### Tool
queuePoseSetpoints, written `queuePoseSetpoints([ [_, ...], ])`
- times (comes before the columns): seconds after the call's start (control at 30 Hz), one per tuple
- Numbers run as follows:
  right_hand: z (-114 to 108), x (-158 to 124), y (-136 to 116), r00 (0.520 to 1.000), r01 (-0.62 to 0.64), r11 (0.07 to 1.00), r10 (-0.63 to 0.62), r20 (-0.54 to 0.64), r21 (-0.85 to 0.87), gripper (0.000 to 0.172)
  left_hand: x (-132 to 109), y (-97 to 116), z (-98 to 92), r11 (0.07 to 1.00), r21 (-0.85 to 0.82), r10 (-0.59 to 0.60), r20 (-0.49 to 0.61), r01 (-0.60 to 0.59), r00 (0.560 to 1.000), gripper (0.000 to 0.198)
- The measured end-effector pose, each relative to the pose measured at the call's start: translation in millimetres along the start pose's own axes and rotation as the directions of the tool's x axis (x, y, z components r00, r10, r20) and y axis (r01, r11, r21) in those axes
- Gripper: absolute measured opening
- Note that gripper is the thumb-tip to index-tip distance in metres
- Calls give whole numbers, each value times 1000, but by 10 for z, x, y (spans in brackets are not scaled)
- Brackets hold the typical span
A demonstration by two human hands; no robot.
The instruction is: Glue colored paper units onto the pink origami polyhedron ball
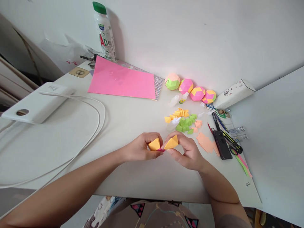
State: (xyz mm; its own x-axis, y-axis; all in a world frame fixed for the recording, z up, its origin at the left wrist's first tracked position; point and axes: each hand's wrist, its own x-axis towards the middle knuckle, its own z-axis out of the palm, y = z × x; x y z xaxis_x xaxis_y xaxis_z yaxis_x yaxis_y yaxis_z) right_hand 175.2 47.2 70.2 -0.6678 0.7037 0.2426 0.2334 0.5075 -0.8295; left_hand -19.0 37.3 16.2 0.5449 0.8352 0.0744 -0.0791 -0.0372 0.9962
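Note:
My left hand (147,146) pinches a folded yellow-orange paper piece (154,144) between thumb and fingers. Another folded piece of the same colour (171,142) is gripped in my right hand (186,150). A bit of magenta paper (161,149) shows between the two pieces; whether it joins them I cannot tell. Both hands are close together above the table's front half. Just beyond them lie small folded orange pieces (179,113), green pieces (186,123) and peach pieces (198,124), with a small translucent bottle (171,126) among them.
Several multicoloured paper balls (186,86) line the wall. Pink paper sheets (123,79) lie at the back, beside a white bottle with a green cap (104,33). At right are a black phone (222,145), scissors (235,148) and a white tube (234,94). A white cable (98,122) loops at left.

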Motion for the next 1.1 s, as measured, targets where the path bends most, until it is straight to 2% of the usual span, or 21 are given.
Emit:
queuePoseSetpoints([
  [0.33, 1, -3, 22, 999, 43, 998, -43, 10, -40, 6, -14, -8, -1, 1000, 18, -11, 8, 11, 1000, 19],
  [0.6, -24, -15, 16, 998, 48, 993, -43, 49, -104, 6, -8, -18, -2, 998, 55, 32, 14, -32, 999, 20],
  [0.77, -64, -43, 19, 993, -55, 991, 67, 92, -126, 3, -14, -22, 3, 994, 94, 57, 10, -58, 998, 21],
  [0.9, -82, -51, 49, 980, -135, 988, 145, 140, -81, 3, -18, -21, 3, 992, 120, 29, 59, -36, 998, 12],
  [1.1, -110, -26, 107, 945, -240, 971, 231, 232, 9, 3, -21, -7, -7, 988, 153, -1, 121, -18, 993, 12],
])
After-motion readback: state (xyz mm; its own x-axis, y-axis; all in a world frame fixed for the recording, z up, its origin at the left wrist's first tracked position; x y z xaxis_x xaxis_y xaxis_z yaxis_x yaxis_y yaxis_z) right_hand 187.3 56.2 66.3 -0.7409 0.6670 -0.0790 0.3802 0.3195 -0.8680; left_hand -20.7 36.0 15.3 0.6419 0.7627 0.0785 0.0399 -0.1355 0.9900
